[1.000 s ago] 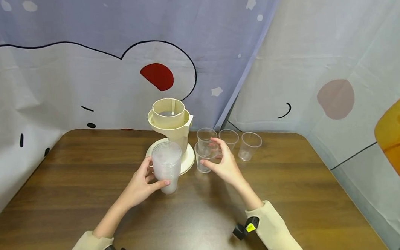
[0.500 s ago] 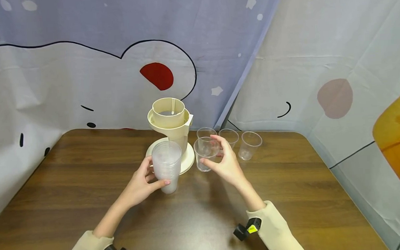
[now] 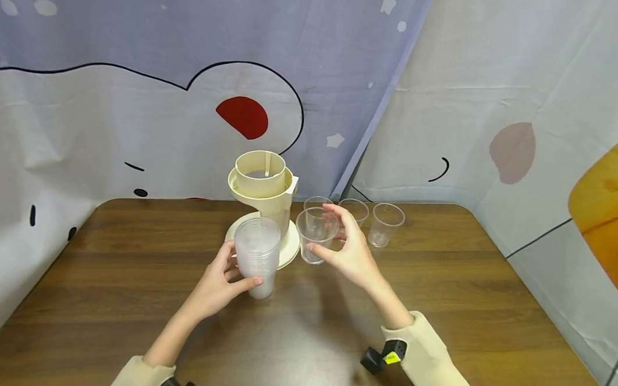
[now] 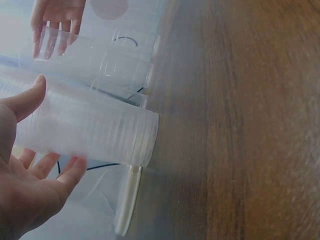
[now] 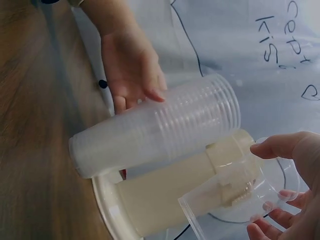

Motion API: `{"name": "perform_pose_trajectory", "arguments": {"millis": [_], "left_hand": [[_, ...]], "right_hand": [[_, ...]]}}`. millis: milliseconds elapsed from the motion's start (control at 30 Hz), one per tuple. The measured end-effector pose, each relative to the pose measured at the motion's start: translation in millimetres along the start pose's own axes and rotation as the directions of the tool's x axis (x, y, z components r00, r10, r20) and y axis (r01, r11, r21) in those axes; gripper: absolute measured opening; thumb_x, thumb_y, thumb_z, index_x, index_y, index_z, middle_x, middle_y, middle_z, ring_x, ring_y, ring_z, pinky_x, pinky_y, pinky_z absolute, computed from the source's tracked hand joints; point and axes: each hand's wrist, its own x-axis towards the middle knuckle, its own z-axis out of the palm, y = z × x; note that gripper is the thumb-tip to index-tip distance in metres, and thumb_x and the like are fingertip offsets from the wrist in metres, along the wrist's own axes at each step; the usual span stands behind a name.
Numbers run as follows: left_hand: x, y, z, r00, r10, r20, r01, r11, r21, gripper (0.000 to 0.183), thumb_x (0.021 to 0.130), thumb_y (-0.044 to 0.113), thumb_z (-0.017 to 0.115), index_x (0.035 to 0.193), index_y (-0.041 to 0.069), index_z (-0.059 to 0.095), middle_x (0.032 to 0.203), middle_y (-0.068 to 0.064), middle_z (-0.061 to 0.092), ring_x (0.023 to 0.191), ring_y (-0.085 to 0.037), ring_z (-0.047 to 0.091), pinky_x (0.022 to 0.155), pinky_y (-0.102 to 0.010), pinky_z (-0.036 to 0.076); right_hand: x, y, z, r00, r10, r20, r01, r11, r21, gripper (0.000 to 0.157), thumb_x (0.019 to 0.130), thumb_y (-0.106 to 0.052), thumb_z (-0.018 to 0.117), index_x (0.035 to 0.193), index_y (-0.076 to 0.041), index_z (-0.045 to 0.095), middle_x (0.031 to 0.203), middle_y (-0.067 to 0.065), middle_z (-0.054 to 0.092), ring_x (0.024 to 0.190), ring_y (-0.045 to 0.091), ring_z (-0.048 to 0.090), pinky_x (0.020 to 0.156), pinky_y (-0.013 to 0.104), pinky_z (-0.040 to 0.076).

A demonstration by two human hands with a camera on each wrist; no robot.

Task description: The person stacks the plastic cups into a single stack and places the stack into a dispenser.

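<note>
My left hand grips a tall stack of nested clear plastic cups around its lower half, thumb in front and fingers behind. The stack stands nearly upright, rims up, in front of the cream-coloured cup dispenser. To its right, my right hand holds a single clear plastic cup between thumb and fingers, its mouth upward. In the right wrist view this cup shows in front of the dispenser, with the stack beyond it.
Several more clear cups stand behind my right hand, the rightmost cup fully in view and others partly covered. The dispenser has a round base. A printed curtain hangs behind the brown wooden table.
My right hand has lifted the single cup slightly and shifted it a little to the left. The left hand and its stack have stayed in place.
</note>
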Motion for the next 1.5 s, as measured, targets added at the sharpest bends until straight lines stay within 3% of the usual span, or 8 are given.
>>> {"name": "perform_pose_trajectory", "arguments": {"millis": [400, 900, 1300, 1500], "left_hand": [[-0.4, 2.1, 0.1, 1.0, 0.001, -0.005, -0.001, 1.0, 0.012, 0.076, 0.078, 0.012, 0.079, 0.138, 0.007, 0.034, 0.131, -0.02, 0.05, 0.122, -0.039, 0.052, 0.101, -0.053, 0.048], [-0.5, 3.1, -0.6, 1.0, -0.012, 0.004, 0.012, 1.0, 0.016, 0.075, 0.079, 0.013, 0.079, 0.138, 0.007, 0.034, 0.13, -0.02, 0.05, 0.12, -0.039, 0.053, 0.101, -0.053, 0.048], [-0.9, 5.6, -1.2, 1.0, 0.003, 0.004, -0.003, 1.0, 0.022, 0.073, 0.079, 0.013, 0.079, 0.137, 0.005, 0.035, 0.129, -0.021, 0.052, 0.119, -0.038, 0.054, 0.1, -0.052, 0.049], [-1.6, 5.9, -1.1, 1.0, 0.002, 0.004, -0.002, 1.0, 0.005, 0.072, 0.08, 0.012, 0.078, 0.137, 0.005, 0.035, 0.129, -0.021, 0.051, 0.12, -0.038, 0.053, 0.101, -0.052, 0.048]], "right_hand": [[-1.0, -17.0, -6.2, 1.0, -0.005, -0.016, 0.005, 1.0, -0.005, 0.074, 0.073, -0.013, 0.081, 0.138, -0.015, 0.045, 0.129, 0.008, 0.055, 0.119, 0.024, 0.052, 0.091, 0.042, 0.048], [3.8, -26.5, -9.0, 0.999, -0.042, -0.025, 0.044, 0.998, 0.052, 0.073, 0.075, -0.013, 0.079, 0.139, -0.013, 0.044, 0.129, 0.01, 0.055, 0.12, 0.025, 0.051, 0.091, 0.036, 0.045], [8.5, -35.9, -6.4, 0.997, -0.061, -0.04, 0.066, 0.987, 0.144, 0.074, 0.075, -0.007, 0.077, 0.14, -0.01, 0.04, 0.129, 0.015, 0.054, 0.113, 0.028, 0.053, 0.092, 0.038, 0.045], [11.0, -42.8, -2.6, 0.996, -0.059, -0.069, 0.073, 0.973, 0.219, 0.074, 0.074, -0.002, 0.077, 0.136, -0.003, 0.036, 0.13, 0.02, 0.051, 0.113, 0.03, 0.051, 0.093, 0.034, 0.043]]}}
